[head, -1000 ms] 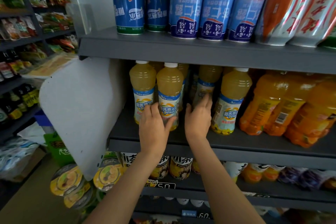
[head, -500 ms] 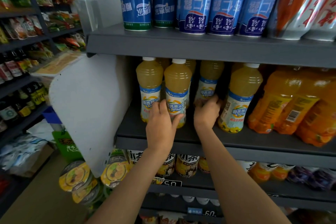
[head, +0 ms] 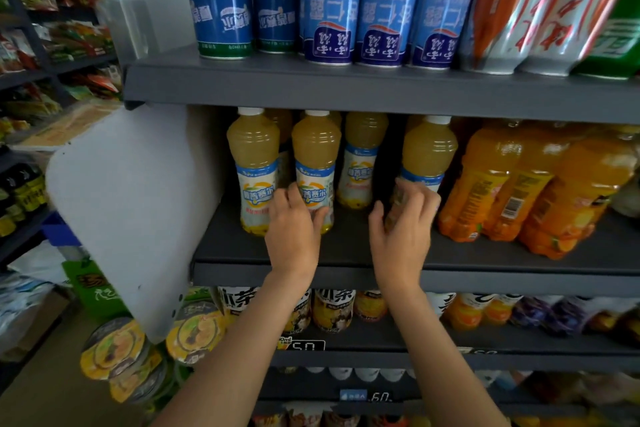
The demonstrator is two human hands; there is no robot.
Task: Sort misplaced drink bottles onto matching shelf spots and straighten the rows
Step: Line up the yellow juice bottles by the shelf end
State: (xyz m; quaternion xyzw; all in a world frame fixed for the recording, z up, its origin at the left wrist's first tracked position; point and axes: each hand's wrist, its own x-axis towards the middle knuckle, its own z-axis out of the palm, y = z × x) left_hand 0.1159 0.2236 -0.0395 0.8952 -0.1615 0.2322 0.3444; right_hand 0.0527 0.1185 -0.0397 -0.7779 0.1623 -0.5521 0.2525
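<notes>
Straightening the yellow juice row, middle shelf

Obs: Both hands are on the middle shelf point(head: 346, 253), working the pale-yellow juice bottles at its left end.

Left hand point(head: 294, 236): fingers curled round the lower body of the second yellow bottle point(head: 315, 163) from the left end. This bottle stands upright near the front edge, just beside the leftmost yellow bottle point(head: 254, 163), which is also upright and level with it.

Right hand point(head: 403, 229): fingers curled round the base of the right yellow bottle point(head: 429, 152), thumb on its near left side. The hand is motion-blurred, so how tight the hold is cannot be judged. The bottle stands just beside the orange bottles point(head: 502, 184).

A third yellow bottle point(head: 362, 163) sits further back, between the two held ones, leaving the front row with a gap there. More yellow bottles stand behind, partly hidden.

Judgement: the step in hand is row straightening, not re-sorting; both held bottles already match their neighbours.

Next move calls for: sliding the right bottle leftward along the front edge to close the gap, base kept flat on the shelf, labels facing out
</notes>
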